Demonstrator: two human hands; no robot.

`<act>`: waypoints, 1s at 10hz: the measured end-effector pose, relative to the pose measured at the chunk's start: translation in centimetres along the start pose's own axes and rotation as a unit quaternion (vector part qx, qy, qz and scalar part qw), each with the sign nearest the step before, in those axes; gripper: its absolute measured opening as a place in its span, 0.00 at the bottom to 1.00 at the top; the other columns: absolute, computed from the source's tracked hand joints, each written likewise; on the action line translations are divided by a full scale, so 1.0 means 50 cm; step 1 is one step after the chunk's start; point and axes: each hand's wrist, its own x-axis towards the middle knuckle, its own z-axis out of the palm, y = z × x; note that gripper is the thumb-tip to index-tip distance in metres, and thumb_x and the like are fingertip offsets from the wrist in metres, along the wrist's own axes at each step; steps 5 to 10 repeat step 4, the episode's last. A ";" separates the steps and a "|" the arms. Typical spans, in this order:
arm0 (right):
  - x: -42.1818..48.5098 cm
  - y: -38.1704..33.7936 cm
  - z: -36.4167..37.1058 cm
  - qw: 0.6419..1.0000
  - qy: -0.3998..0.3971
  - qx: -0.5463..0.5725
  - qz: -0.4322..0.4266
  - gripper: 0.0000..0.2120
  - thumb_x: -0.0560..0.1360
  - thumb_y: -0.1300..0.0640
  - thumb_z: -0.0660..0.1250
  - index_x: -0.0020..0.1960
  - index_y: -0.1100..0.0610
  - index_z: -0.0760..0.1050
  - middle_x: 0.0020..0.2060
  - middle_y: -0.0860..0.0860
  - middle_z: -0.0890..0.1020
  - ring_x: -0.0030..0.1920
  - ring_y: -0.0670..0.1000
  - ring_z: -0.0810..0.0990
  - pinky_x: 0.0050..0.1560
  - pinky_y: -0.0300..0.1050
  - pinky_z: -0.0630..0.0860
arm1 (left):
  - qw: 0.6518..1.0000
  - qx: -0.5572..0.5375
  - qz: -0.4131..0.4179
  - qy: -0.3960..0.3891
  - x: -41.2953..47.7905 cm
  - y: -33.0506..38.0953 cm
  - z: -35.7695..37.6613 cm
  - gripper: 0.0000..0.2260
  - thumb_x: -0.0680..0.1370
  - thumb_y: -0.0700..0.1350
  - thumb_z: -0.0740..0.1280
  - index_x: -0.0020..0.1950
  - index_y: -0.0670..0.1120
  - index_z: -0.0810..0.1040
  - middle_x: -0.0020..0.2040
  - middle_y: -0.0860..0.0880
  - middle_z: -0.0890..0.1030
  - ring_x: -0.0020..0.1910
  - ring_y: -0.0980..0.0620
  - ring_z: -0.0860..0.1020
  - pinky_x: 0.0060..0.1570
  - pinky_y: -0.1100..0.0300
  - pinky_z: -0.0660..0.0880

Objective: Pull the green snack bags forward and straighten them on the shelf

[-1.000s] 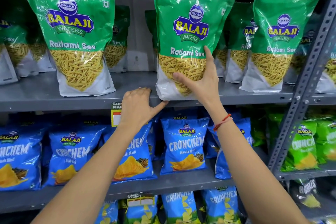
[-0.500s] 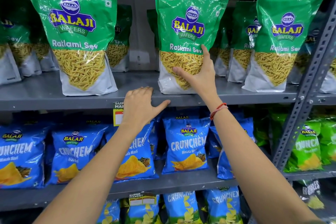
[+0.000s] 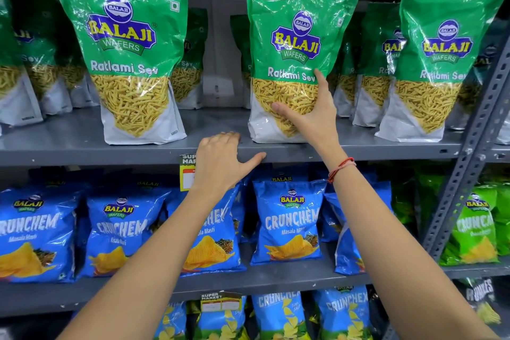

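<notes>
Three green Ratlami Sev bags stand upright at the front of the grey top shelf (image 3: 82, 149): a left bag (image 3: 124, 44), a middle bag (image 3: 292, 36) and a right bag (image 3: 438, 58). My right hand (image 3: 309, 116) lies flat with spread fingers against the lower front of the middle bag, thumb low and forefinger up at the label. My left hand (image 3: 220, 163) rests on the shelf's front edge just left of that bag, fingers curled onto the shelf, holding nothing. More green bags (image 3: 380, 69) stand further back, partly hidden.
Blue Crunchem bags (image 3: 287, 221) fill the shelf below, with green chip bags (image 3: 474, 226) to the right. A perforated grey upright (image 3: 474, 146) runs along the right side. A price tag (image 3: 187, 171) hangs on the shelf edge behind my left hand.
The middle bag has slid back from the shelf's front edge and stands straighter, with my right hand following it. My left hand stays on the shelf edge.
</notes>
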 end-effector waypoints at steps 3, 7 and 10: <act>-0.006 -0.012 -0.012 1.000 -0.007 -0.023 -0.008 0.46 0.68 0.39 0.72 0.77 0.51 0.51 0.72 0.53 0.63 0.72 0.50 0.61 0.65 0.40 0.57 | 1.000 0.003 0.014 -0.014 0.008 -0.008 -0.008 0.29 0.72 0.67 0.58 0.51 0.42 0.79 0.44 0.46 0.83 0.45 0.45 0.79 0.41 0.54 0.70; -0.014 -0.027 -0.035 0.999 0.028 -0.026 -0.011 0.41 0.71 0.40 0.69 0.76 0.53 0.54 0.70 0.55 0.64 0.70 0.51 0.63 0.68 0.44 0.60 | 0.998 -0.047 -0.011 -0.033 0.016 -0.019 -0.006 0.34 0.72 0.68 0.49 0.53 0.42 0.79 0.48 0.45 0.82 0.49 0.44 0.79 0.44 0.52 0.70; -0.014 -0.027 -0.035 0.999 0.028 -0.026 -0.011 0.41 0.71 0.40 0.69 0.76 0.53 0.54 0.70 0.55 0.64 0.70 0.51 0.63 0.68 0.44 0.60 | 0.998 -0.047 -0.011 -0.033 0.016 -0.019 -0.006 0.34 0.72 0.68 0.49 0.53 0.42 0.79 0.48 0.45 0.82 0.49 0.44 0.79 0.44 0.52 0.70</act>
